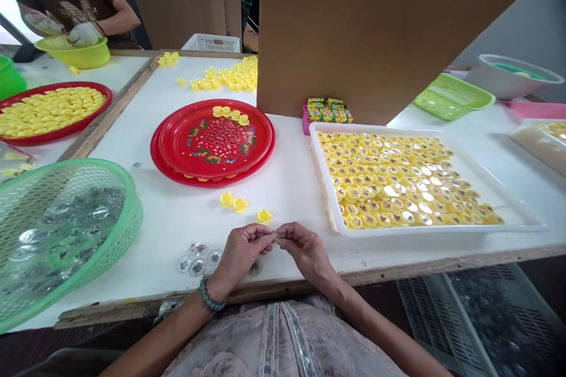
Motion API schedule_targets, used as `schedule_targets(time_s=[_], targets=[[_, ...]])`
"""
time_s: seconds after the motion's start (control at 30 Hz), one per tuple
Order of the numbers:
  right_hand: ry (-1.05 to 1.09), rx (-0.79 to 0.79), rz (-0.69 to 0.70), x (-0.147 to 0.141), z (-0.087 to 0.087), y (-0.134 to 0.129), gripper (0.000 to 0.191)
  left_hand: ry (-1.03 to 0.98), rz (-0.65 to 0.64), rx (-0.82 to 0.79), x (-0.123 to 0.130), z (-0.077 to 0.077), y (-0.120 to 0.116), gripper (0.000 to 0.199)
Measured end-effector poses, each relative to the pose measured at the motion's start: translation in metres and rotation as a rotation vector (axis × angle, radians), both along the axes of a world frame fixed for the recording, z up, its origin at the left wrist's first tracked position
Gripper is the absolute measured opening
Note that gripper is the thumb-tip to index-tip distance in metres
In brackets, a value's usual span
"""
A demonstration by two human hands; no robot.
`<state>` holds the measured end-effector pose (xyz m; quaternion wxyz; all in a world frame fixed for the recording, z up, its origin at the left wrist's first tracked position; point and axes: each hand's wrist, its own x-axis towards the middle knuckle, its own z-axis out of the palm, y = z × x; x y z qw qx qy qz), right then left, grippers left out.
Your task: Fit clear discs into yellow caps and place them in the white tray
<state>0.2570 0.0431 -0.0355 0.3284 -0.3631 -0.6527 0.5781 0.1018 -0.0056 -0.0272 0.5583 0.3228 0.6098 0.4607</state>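
Note:
My left hand (241,252) and my right hand (306,252) meet fingertip to fingertip above the table's front part. Both are pinched on something small that I cannot make out. Just beyond them lie a yellow round piece (264,216) and two more yellow pieces (240,205). Several clear round discs with dark marks (197,267) rest beside and partly under my left hand. A white tray (329,188) on the right holds rows of yellow pieces with shiny clear tops. Stacked red plates (177,147) stand behind my left hand, with a few yellow pieces on the upper one.
A green basket (128,188) of clear discs stands at the left. Cardboard (354,29) rises behind a pink box (306,123) of small packets. Loose yellow pieces (234,75) lie at the back. Across the table, a person (75,0) in white gloves works over a yellow basin (86,58).

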Motion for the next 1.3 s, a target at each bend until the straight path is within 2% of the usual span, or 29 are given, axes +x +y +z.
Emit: schedule_targets(time_s=[0.13, 0.2, 0.27, 0.37, 0.47, 0.57, 0.63, 0.7, 0.77, 0.8, 0.87, 1.07, 1.17, 1.3], targets=[[-0.255, 0.486, 0.091, -0.001, -0.001, -0.002, 0.027, -0.065, 0.09, -0.056, -0.001, 0.003, -0.001, 0.023], [-0.329, 0.621, 0.119, -0.003, 0.0, -0.002, 0.029, -0.083, 0.103, -0.047, -0.001, 0.006, 0.001, 0.019], [-0.366, 0.685, 0.127, -0.007, 0.002, -0.002, 0.029, -0.098, 0.082, -0.036, -0.002, 0.008, 0.003, 0.017], [-0.365, 0.699, 0.081, -0.009, 0.002, -0.002, 0.029, -0.075, -0.004, -0.015, -0.005, 0.012, 0.007, 0.02], [-0.374, 0.62, 0.006, -0.006, 0.001, 0.0, 0.028, 0.091, -0.183, 0.016, -0.012, 0.016, 0.015, 0.023], [-0.425, 0.555, -0.033, 0.001, 0.0, 0.003, 0.027, 0.433, -0.355, 0.116, -0.021, 0.022, 0.029, 0.025], [-0.448, 0.562, -0.066, 0.006, 0.001, 0.006, 0.025, 0.717, -0.44, 0.278, -0.026, 0.023, 0.04, 0.026], [-0.465, 0.576, -0.094, 0.01, 0.001, 0.008, 0.024, 0.946, -0.579, 0.434, -0.03, 0.022, 0.05, 0.028], [-0.478, 0.577, -0.105, 0.013, 0.002, 0.009, 0.024, 1.085, -0.736, 0.482, -0.03, 0.02, 0.056, 0.024], [-0.483, 0.571, -0.105, 0.014, 0.001, 0.01, 0.024, 1.134, -0.773, 0.463, -0.03, 0.019, 0.057, 0.019], [-0.486, 0.57, -0.098, 0.017, 0.0, 0.009, 0.024, 1.2, -0.751, 0.378, -0.026, 0.017, 0.056, 0.015], [-0.5, 0.642, -0.05, 0.019, -0.003, 0.011, 0.024, 1.186, -0.508, 0.095, -0.016, 0.017, 0.037, 0.036], [-0.537, 0.632, 0.024, 0.016, 0.002, 0.017, 0.024, 1.053, -0.429, 0.052, -0.022, 0.015, 0.029, 0.036], [-0.618, 0.644, 0.159, 0.002, 0.012, 0.025, 0.023, 0.756, -0.308, -0.016, -0.03, 0.006, 0.024, 0.029]])
